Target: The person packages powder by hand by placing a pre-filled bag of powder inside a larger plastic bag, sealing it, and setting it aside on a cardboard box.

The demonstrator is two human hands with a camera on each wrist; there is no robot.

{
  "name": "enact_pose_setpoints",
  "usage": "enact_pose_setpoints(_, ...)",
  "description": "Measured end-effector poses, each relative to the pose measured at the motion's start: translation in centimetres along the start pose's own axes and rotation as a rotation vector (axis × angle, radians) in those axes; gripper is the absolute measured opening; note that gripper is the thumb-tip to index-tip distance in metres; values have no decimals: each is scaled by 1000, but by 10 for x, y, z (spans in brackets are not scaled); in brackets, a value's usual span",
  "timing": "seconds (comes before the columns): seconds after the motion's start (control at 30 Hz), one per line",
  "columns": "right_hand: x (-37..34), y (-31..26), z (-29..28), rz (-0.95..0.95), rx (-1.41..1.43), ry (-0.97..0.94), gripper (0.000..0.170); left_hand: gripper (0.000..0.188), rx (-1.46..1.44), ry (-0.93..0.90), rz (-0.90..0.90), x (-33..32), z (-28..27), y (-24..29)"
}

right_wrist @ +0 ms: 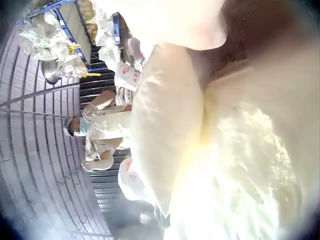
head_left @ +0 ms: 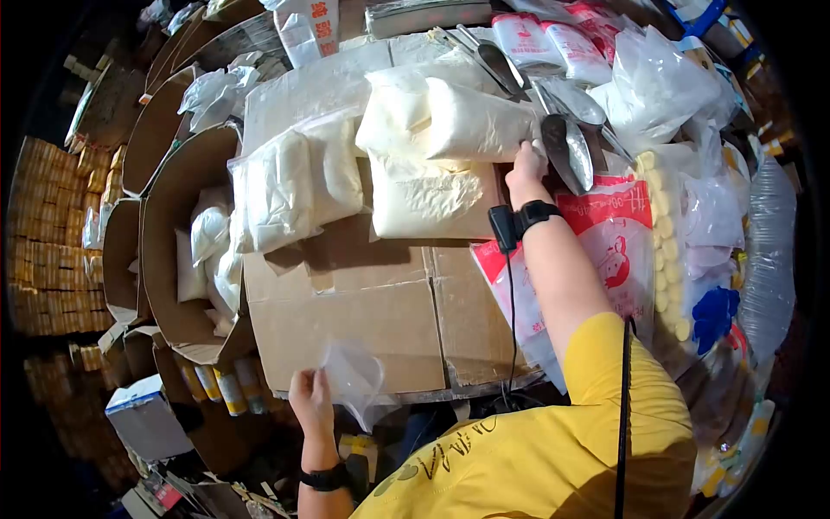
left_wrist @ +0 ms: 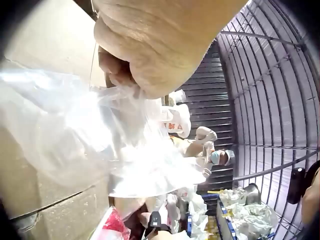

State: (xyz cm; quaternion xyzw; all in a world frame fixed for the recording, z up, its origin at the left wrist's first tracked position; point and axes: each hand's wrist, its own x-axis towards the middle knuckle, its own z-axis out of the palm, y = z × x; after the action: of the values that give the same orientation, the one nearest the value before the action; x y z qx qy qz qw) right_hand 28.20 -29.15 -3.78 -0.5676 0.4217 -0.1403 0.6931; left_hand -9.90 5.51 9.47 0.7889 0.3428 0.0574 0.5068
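My left hand [head_left: 311, 402] pinches an empty clear plastic bag [head_left: 353, 376] by its edge, low over the front of the cardboard. In the left wrist view the bag [left_wrist: 65, 135] hangs loose and shiny from the curled fingers. My right hand [head_left: 526, 171] grips the right end of a plump clear bag of cream-coloured powder [head_left: 480, 121], which lies on top of other filled bags. The right wrist view shows that bag [right_wrist: 167, 115] close under the hand. Below it lies another powder bag [head_left: 432, 199]; two more filled bags [head_left: 298, 177] lean together at the left.
Metal scoops [head_left: 566, 151] lie right of the powder bags. A red-and-white printed bag [head_left: 609, 251] lies under the right forearm. At the left stands an open carton [head_left: 169, 259] holding filled bags. A blue crumpled item [head_left: 715, 318] lies far right. Another person [left_wrist: 216, 157] stands beyond.
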Motion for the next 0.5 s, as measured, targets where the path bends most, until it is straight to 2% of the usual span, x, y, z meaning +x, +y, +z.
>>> enact_pose_setpoints(0.03,-9,-18,0,-13,-160,76,45,10,-36,27,4,3,-1,6)
enact_pose_setpoints(0.07,-24,-32,-7,-125,73,31,44,13,-74,52,8,6,-3,14)
enact_pose_setpoints(0.1,-34,-41,-17,-274,-2,-35,48,12,2,103,68,10,-5,23)
enact_pose_setpoints(0.17,-52,-48,-36,-656,-278,-12,50,12,119,157,174,26,-13,24)
enact_pose_setpoints(0.23,-100,-68,-60,-698,-272,-253,44,10,334,211,345,40,-10,36)
enact_pose_setpoints(0.27,-140,-90,-71,-693,-225,-399,35,10,271,220,368,49,-5,35)
enact_pose_setpoints(0.3,-145,-89,-83,-773,-217,-518,29,9,205,231,397,58,2,33)
enact_pose_setpoints(0.37,-160,-93,-102,-507,-125,-626,26,7,303,209,452,71,7,36)
enact_pose_setpoints(0.47,-207,-113,-121,-193,89,-865,31,6,340,182,456,84,18,25)
enact_pose_setpoints(0.5,-211,-109,-128,-158,42,-936,35,6,350,178,470,87,21,18)
